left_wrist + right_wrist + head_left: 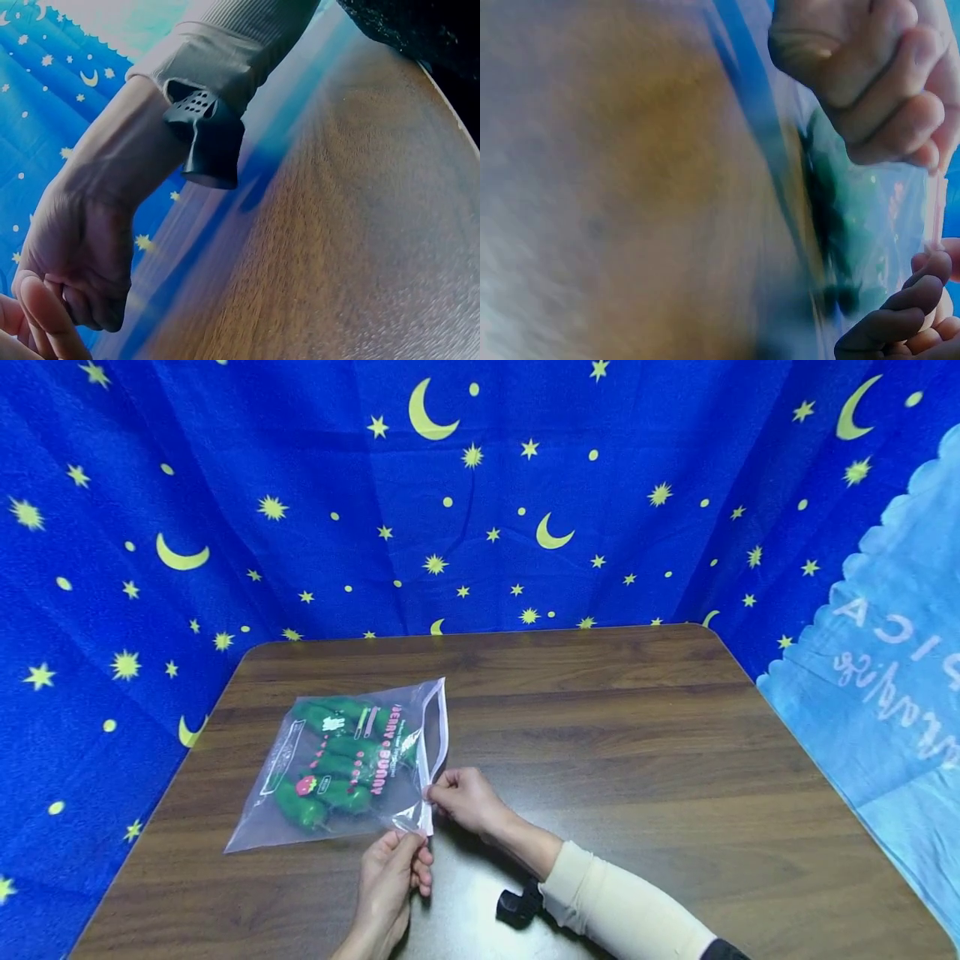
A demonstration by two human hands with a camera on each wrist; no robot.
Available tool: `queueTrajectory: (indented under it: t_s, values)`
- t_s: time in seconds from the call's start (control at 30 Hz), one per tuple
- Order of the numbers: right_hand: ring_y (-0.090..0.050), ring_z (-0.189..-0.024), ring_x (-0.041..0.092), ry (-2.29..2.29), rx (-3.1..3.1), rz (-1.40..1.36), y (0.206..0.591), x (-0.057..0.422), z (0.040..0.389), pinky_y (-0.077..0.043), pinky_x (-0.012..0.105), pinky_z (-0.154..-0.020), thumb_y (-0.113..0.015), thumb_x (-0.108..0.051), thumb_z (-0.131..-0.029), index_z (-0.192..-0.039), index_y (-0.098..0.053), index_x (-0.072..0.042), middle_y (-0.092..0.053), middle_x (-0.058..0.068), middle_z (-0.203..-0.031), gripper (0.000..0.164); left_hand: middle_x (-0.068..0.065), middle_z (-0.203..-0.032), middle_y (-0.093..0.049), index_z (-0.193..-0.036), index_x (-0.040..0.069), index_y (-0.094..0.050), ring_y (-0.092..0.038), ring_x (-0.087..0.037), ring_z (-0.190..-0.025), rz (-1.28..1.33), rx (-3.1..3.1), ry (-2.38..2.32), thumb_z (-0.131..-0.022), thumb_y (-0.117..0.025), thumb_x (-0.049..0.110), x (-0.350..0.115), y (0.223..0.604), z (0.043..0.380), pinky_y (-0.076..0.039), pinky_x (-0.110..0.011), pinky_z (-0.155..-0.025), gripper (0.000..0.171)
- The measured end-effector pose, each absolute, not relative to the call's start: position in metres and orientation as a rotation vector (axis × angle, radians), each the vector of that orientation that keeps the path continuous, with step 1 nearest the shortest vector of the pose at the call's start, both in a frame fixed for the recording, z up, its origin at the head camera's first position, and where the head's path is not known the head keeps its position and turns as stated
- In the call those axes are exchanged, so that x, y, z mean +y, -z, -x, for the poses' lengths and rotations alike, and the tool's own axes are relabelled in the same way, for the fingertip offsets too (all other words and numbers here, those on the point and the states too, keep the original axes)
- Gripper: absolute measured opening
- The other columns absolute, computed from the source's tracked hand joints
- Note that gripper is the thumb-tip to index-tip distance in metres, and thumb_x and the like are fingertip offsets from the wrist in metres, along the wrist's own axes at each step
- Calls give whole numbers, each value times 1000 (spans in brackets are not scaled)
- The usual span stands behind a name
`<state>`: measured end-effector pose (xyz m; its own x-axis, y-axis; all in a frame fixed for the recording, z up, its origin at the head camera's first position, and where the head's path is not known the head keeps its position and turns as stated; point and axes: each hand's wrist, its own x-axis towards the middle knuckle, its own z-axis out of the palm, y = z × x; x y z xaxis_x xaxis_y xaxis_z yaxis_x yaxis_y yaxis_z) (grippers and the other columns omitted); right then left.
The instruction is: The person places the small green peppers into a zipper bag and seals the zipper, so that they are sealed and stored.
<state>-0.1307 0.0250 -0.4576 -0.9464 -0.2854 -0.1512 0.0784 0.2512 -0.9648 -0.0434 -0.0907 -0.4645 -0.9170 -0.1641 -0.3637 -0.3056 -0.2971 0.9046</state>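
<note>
A clear printed zip bag (pixel 258 827) with several green peppers (pixel 300 810) inside lies on the table, its mouth toward the right. Near the corner closest to me, my left hand (pixel 386 872) pinches the end of the white zip strip (pixel 444 718) between thumb and forefinger. Slightly farther up the strip, my right hand (pixel 472 802) pinches it too. Beyond the right hand the two edges of the mouth stand apart. The right wrist view shows the peppers (pixel 836 217) through the film, beside both hands.
A wood-grain table (pixel 637 735) lies under the bag. A black wrist camera (pixel 519 906) hangs below my right sleeve (pixel 615 897). Blue star-and-moon cloth (pixel 495 485) hangs behind the table and along its left side, and a light blue cloth (pixel 885 635) hangs at the right.
</note>
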Motion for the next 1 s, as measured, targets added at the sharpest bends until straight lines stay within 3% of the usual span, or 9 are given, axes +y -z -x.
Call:
queueTrajectory:
  t_s: [0.1, 0.33, 0.57, 1.0]
  values:
    - [-39, -44, 5, 1754, 2232, 190, 457, 24, 136, -30, 16, -41, -62, -12, -81, -62, -57, -6, -47, -8, -49, 21, 8, -55, -52, -71, 11, -49, -45, -3, -39, 594, 1798, -2389, -87, -51, 5, -91, 464, 43, -41, -17, -35, 17]
    - [-40, -44, 6, 1747, 2240, 169, 455, 23, 150, -31, 16, -41, -63, -14, -83, -67, -59, 1, -49, -7, -50, 23, 7, -56, -52, -72, 10, -50, -45, -4, -39, 596, 1805, -2394, -87, -52, 6, -92, 464, 42, -41, -17, -35, 16]
    - [-41, -45, 7, 1749, 2236, 147, 455, 23, 161, -31, 17, -41, -63, -15, -84, -61, -56, -11, -50, -6, -51, 24, 6, -55, -52, -71, 10, -49, -45, -4, -39, 622, 1793, -2397, -87, -52, 6, -91, 464, 41, -41, -17, -35, 17]
    - [-43, -46, 7, 1759, 2255, 155, 454, 22, 179, -32, 17, -42, -61, -14, -84, -60, -54, -13, -51, -3, -54, 25, 6, -54, -52, -70, 10, -48, -44, -5, -39, 635, 1776, -2414, -87, -51, 6, -90, 464, 39, -40, -17, -35, 17]
